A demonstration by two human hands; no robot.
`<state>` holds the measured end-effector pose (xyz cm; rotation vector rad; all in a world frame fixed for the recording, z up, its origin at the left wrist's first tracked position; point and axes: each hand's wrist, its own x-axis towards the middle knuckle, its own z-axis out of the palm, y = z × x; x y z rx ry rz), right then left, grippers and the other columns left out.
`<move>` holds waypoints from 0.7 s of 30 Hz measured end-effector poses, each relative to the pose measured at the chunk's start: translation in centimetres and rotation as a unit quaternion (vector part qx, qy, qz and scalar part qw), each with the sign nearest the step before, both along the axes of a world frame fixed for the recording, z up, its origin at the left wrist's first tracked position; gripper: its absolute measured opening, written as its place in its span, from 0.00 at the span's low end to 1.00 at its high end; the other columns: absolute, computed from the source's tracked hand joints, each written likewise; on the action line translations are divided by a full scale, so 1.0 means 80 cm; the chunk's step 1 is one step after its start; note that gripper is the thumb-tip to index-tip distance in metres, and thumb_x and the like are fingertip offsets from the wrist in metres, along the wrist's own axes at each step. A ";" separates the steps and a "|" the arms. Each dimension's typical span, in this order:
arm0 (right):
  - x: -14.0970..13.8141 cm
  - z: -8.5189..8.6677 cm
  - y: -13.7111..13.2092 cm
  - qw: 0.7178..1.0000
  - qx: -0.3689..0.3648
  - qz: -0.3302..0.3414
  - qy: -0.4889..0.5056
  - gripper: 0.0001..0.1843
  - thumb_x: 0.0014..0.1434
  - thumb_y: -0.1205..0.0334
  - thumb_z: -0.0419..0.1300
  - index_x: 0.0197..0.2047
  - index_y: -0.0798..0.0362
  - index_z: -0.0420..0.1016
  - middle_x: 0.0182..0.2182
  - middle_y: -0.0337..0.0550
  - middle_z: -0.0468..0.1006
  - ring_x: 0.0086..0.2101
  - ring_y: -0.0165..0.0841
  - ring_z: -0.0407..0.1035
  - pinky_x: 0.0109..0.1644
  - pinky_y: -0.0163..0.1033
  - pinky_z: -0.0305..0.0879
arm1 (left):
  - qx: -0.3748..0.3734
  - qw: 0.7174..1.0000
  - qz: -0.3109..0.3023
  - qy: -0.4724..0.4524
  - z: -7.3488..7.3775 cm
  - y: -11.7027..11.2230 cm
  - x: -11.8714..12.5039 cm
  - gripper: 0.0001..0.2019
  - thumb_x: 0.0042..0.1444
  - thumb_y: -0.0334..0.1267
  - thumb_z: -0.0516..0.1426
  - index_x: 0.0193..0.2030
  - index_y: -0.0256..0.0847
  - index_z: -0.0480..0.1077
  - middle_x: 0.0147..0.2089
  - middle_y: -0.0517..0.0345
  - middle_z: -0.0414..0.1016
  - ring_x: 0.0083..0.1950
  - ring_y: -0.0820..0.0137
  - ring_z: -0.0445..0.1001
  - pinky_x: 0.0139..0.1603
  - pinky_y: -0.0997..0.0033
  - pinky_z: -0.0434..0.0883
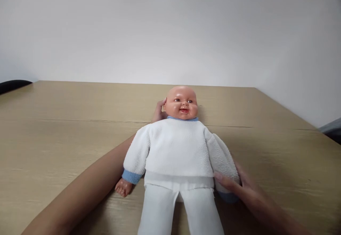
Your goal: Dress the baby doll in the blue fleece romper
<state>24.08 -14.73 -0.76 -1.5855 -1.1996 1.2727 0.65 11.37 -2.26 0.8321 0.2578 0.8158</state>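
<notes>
Clasping doll (176,149) by sleeve (222,155) at lower right with right hand (237,187); touching head (182,102), centre, with left hand (160,111), leaving closure unclear.

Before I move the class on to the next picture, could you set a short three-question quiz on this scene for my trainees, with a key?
1. Multiple choice: which part of the doll is the person's left hand nearest to?
A) trousers
B) head
C) cuff
2. True or false: the right hand is lifted clear of the doll.
3. Fill in the blank: the doll's collar is ____ in colour.

Key: 1. B; 2. False, its thumb lies over a sleeve; 3. Blue.
</notes>
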 end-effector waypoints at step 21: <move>0.019 -0.028 0.002 0.984 0.048 -0.033 -0.170 0.43 0.62 0.36 0.70 0.75 0.40 0.67 0.68 0.52 0.79 0.62 0.58 0.77 0.66 0.55 0.78 | -0.014 0.998 0.058 0.028 -0.025 0.073 -0.007 0.36 0.69 0.65 0.57 0.67 0.35 0.78 0.61 0.46 0.86 0.74 0.46 0.74 0.83 0.47 0.62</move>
